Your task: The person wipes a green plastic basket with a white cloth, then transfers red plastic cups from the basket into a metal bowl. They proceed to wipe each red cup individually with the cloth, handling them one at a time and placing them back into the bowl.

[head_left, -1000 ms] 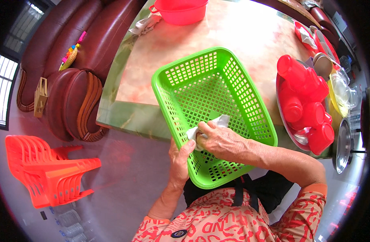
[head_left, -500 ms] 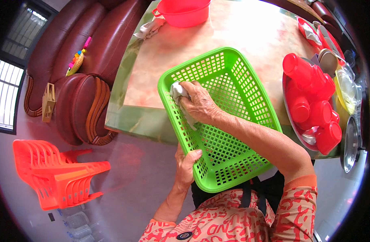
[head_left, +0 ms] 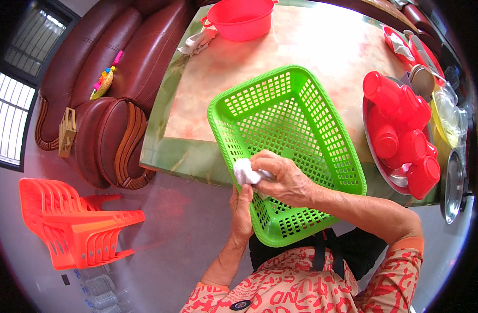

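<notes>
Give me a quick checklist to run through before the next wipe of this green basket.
1. Cloth gripped in right hand: ok.
2. Left hand steadying the green basket at its near left wall: ok.
3. Basket resting on the table: not ok, its near end overhangs the edge.
4. Red cups clear of the basket: ok, apart on the tray at right.
5. Basket's far wall clean: cannot tell.

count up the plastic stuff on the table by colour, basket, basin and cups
green plastic lattice basket: 1
pink-red plastic basin: 1
red plastic cups piled on the round tray: about 7, some overlap so not exact
total: about 9
</notes>
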The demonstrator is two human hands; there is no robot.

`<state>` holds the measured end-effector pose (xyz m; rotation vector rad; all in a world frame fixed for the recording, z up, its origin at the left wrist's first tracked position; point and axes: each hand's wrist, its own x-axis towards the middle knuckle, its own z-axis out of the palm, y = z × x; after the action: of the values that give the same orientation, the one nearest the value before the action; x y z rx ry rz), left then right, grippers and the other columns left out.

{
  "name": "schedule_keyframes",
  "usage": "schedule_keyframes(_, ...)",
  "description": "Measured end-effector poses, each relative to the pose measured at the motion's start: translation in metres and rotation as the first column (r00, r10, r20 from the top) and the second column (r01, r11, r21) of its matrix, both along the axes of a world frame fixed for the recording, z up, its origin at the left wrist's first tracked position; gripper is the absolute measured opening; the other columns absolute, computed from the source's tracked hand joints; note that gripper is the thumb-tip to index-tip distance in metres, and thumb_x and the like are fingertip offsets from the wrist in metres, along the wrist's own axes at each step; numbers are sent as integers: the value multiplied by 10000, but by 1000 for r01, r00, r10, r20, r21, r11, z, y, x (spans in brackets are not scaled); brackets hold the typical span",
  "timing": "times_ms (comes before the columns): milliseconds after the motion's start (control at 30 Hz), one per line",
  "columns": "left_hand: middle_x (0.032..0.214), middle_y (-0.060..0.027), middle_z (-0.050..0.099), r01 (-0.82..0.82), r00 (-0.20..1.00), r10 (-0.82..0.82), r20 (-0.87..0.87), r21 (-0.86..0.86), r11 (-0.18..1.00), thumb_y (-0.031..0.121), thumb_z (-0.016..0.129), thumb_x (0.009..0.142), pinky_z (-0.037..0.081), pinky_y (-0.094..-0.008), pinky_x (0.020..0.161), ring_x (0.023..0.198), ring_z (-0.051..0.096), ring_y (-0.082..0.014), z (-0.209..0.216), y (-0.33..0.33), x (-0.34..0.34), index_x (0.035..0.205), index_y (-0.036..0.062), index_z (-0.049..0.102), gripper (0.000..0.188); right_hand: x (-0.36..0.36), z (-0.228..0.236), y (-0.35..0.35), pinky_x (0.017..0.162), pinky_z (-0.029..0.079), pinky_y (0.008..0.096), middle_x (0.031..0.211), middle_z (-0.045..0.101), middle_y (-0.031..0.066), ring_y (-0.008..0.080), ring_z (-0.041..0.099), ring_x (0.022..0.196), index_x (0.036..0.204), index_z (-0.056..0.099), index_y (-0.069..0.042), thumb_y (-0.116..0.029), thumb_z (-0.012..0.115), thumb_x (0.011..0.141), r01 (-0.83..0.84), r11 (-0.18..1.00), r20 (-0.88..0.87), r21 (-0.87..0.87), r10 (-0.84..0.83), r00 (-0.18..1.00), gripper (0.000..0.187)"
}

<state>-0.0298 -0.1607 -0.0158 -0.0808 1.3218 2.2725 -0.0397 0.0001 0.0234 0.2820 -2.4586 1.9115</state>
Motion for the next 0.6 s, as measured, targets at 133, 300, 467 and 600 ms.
schedule_keyframes(133,1239,-64,527,50,996,-45,74,-61,997,204,461,985,490,-289,865,1034,561,-137,8,-3,-4,1372,49,391,423,-25,-2,-6,786,490,352,979,575,135,253,598,893,1020,583,-6,-99,634,789,88,996,-68,-18,-89,994,255)
schedule_keyframes(300,1096,-62,603,73,997,-70,31,-98,992,210,519,965,537,-275,708,860,616,-119,9,-5,-1,1302,55,447,378,-74,0,-15,823,482,391,977,583,158,316,589,926,1018,602,-13,-96,604,776,228,973,-99,-47,-231,968,257)
schedule_keyframes(467,1136,-57,581,52,998,-54,-11,-138,989,243,507,973,507,-270,787,943,589,-116,22,1,0,1338,48,415,424,-71,5,-17,851,478,413,1049,586,180,360,579,968,977,618,-17,-72,608,763,238,969,-271,-61,-245,931,221)
schedule_keyframes(600,1240,-57,515,20,1000,-19,8,-66,998,299,450,995,468,-277,875,1063,539,-124,8,-1,1,1393,55,353,476,-35,10,-14,808,512,381,1087,568,172,327,616,948,975,595,-23,-69,678,753,155,985,-315,75,-124,941,241)
